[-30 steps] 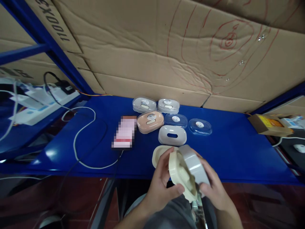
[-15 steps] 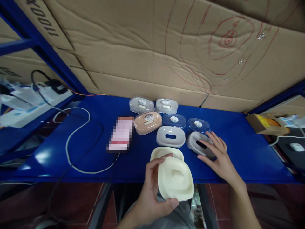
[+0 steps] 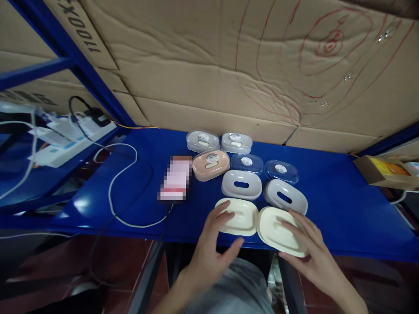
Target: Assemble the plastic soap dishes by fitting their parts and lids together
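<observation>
My right hand (image 3: 307, 244) grips the right-hand cream plastic dish (image 3: 273, 229), a rounded piece with a raised middle, its thumb at the front edge and its fingers over the top. A matching cream dish (image 3: 245, 218) lies to the left, the two almost touching. Over that one's left side is my left hand (image 3: 216, 240), fingers apart and holding nothing. Behind the dishes sit two pale grey oval covers with dark slots, a left cover (image 3: 242, 192) and a right cover (image 3: 271, 203). Farther back lie two clear lids, a left lid (image 3: 255, 168) and a right lid (image 3: 291, 176).
A peach lidded box (image 3: 204, 173) and two grey lidded boxes, left (image 3: 196, 146) and right (image 3: 244, 147), stand at the back of the blue table (image 3: 196, 218). A phone (image 3: 176, 179) with a cable lies left. A power strip (image 3: 55, 152) and a cardboard box (image 3: 368, 168) flank the sides.
The cream dish that my left hand held up is down on the right, under my right hand. My left hand has opened. My right hand has come nearer from the right grey cover.
</observation>
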Tool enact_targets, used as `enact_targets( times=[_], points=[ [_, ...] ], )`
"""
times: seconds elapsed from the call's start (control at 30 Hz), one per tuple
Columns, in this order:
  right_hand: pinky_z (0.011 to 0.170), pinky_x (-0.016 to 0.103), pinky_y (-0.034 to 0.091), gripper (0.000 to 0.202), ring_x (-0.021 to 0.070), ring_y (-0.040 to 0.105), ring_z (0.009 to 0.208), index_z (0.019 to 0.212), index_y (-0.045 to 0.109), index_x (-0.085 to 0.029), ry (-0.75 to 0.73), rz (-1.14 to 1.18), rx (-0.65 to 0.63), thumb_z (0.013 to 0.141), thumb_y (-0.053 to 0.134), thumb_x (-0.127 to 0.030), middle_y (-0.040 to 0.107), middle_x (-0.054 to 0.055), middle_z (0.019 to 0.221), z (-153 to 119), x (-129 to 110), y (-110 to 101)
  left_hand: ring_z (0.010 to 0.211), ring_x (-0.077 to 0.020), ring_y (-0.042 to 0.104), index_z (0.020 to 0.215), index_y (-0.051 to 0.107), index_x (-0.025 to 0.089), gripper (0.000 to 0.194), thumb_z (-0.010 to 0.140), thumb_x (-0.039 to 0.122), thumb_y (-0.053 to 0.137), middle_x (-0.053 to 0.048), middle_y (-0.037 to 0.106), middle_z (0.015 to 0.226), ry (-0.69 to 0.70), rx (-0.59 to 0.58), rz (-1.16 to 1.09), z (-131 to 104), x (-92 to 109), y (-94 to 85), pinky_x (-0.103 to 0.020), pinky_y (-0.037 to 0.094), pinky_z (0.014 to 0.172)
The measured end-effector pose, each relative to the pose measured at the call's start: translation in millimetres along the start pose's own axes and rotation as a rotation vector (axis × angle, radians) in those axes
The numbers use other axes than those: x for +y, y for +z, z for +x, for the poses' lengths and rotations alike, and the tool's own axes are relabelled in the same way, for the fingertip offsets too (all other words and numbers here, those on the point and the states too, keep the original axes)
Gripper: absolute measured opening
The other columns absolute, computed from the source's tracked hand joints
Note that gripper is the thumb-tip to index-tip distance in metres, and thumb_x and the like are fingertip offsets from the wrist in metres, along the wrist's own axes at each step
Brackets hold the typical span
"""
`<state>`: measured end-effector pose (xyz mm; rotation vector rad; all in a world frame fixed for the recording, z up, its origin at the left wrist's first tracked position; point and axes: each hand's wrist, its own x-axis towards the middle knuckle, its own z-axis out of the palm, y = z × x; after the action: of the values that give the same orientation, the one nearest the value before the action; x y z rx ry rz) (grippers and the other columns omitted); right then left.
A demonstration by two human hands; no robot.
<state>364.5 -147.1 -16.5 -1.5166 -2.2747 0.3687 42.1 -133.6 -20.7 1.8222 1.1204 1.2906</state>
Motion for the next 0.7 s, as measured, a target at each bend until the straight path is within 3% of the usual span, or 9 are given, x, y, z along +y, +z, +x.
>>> enact_targets(
  times=[0.17,0.27,0.47,0.6,0.7],
  points=[
    [0.118,0.07,0.043,0.069,0.0439,0.036,0.158,0.161,0.041,-0.046,-0.02,-0.102,0.021,0.099,0.069,-0.051,0.035,0.006,0.174,6.1,22.8,4.4,0.143,-0.0298,0.055,0.141,0.054,0.028,0.041,0.102,0.019,0.063,-0.014,0.055,0.152,-0.046,0.077,0.243,11.5,-6.9,-10.9,-0.052,0.053,0.114],
    [0.119,0.072,0.041,0.072,0.044,0.031,0.16,0.163,0.038,-0.044,-0.034,-0.103,-0.008,0.099,0.069,-0.054,0.032,0.007,0.176,11.9,29.9,5.5,0.146,-0.0315,0.053,0.145,0.052,0.029,0.045,0.102,0.023,0.065,-0.015,0.05,0.157,-0.059,0.012,0.374,9.5,-11.3,-10.5,-0.054,0.053,0.114],
    [0.122,0.071,0.039,0.064,0.0404,0.032,0.161,0.162,0.04,-0.045,-0.028,-0.064,0.006,0.103,0.064,-0.048,0.036,0.005,0.174,21.9,37.9,3.9,0.149,-0.0367,0.049,0.146,0.055,0.029,0.059,0.092,0.023,0.078,-0.015,0.049,0.162,0.045,-0.122,0.519,0.5,-17.8,-3.9,-0.061,0.047,0.118],
    [0.123,0.074,0.035,0.063,0.0404,0.029,0.162,0.162,0.04,-0.044,-0.045,-0.049,-0.009,0.103,0.064,-0.046,0.034,0.006,0.175,29.1,28.1,0.4,0.151,-0.0361,0.048,0.147,0.054,0.029,0.056,0.095,0.022,0.074,-0.016,0.048,0.163,0.056,-0.121,0.557,2.0,-18.7,-4.1,-0.062,0.044,0.12],
    [0.124,0.072,0.037,0.062,0.0395,0.028,0.163,0.161,0.042,-0.041,-0.075,-0.03,-0.004,0.104,0.064,-0.043,0.036,0.006,0.174,40.5,7.2,0.2,0.157,-0.0387,0.04,0.154,0.047,0.029,0.067,0.094,0.025,0.076,-0.018,0.042,0.169,0.013,-0.115,0.611,5.8,-19.9,-6.7,-0.068,0.036,0.123]
  ],
)
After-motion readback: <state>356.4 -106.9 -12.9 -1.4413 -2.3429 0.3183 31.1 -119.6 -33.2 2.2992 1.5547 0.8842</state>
